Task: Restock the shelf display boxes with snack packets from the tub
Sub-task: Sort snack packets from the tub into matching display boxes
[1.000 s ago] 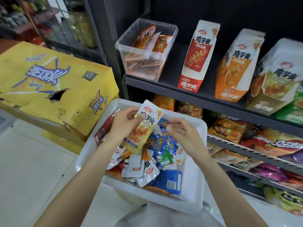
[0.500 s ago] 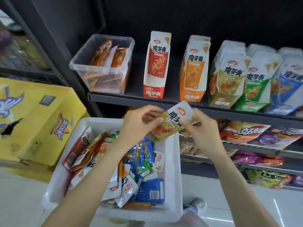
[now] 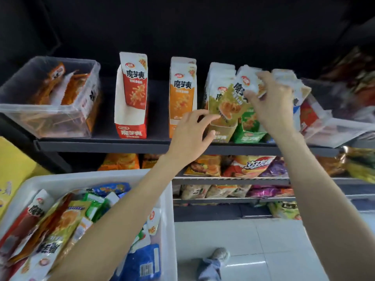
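Right hand: the right hand [image 3: 269, 102] is up at the shelf, fingers curled round the top edge of the olive-yellow snack packet [image 3: 230, 102]; half a second ago it only met the packet low, over the tub.
Left hand: the left hand [image 3: 192, 136] has let go of the packet it pinched earlier; its fingers are now spread and relaxed, tips just beside the packet's lower corner, whether touching I cannot tell.
Packet: lifted from above the tub to the mouth of the olive display box [image 3: 222, 130], its lower end at the box's open front, tilted.
Display boxes: red display box [image 3: 130, 126] and orange display box [image 3: 181, 94] stand upright left of the olive one; the green display box [image 3: 249, 130] stands just to its right, partly behind the right wrist.
Tub: the white tub [image 3: 162, 179] sits lower left, holding mixed packets, now under the left forearm.
Shelf: the dark shelf [image 3: 101, 145] also carries a clear plastic bin [image 3: 48, 118] at its left end.
View: the camera has tilted up since the earlier frames, so the shelf fills more of the picture.
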The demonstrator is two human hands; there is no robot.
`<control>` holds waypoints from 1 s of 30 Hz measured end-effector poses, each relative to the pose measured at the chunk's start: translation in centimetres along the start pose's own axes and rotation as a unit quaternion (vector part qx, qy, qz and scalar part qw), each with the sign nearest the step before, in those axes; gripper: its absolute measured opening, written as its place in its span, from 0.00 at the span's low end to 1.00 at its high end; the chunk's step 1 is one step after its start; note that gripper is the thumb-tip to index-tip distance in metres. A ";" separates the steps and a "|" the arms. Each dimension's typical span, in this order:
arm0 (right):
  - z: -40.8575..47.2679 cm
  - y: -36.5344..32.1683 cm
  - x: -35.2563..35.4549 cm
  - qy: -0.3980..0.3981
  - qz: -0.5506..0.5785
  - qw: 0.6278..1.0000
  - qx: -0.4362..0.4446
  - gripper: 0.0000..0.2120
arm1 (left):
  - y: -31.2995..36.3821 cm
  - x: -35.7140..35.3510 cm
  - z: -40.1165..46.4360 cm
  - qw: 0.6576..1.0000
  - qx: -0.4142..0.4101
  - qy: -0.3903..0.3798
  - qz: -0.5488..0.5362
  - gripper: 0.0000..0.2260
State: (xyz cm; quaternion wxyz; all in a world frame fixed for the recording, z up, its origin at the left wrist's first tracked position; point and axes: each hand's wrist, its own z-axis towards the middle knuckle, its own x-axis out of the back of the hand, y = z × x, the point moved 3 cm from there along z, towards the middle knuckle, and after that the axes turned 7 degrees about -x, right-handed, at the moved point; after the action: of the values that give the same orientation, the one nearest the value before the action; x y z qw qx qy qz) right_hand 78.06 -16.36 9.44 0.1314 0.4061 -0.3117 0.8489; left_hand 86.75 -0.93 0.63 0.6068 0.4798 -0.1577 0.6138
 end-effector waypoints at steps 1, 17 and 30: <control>0.7 -0.3 -0.9 -0.030 -0.008 0.999 0.013 0.20 | 0.1 -0.6 0.3 1.000 0.006 -0.013 0.011 0.17; -4.8 -0.6 -2.3 0.052 0.023 0.998 -0.001 0.18 | 0.6 1.3 -2.0 0.998 0.026 0.062 -0.019 0.14; -23.0 -11.8 -11.1 -0.403 0.186 0.886 0.133 0.08 | -5.7 10.7 -24.4 0.972 0.223 0.058 0.034 0.15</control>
State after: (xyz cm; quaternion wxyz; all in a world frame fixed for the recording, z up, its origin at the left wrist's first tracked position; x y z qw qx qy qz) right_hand 76.80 7.73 -5.08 -0.2209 0.6619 -0.2916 0.6542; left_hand 84.31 25.59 -5.15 0.4714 0.5608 0.0029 0.6807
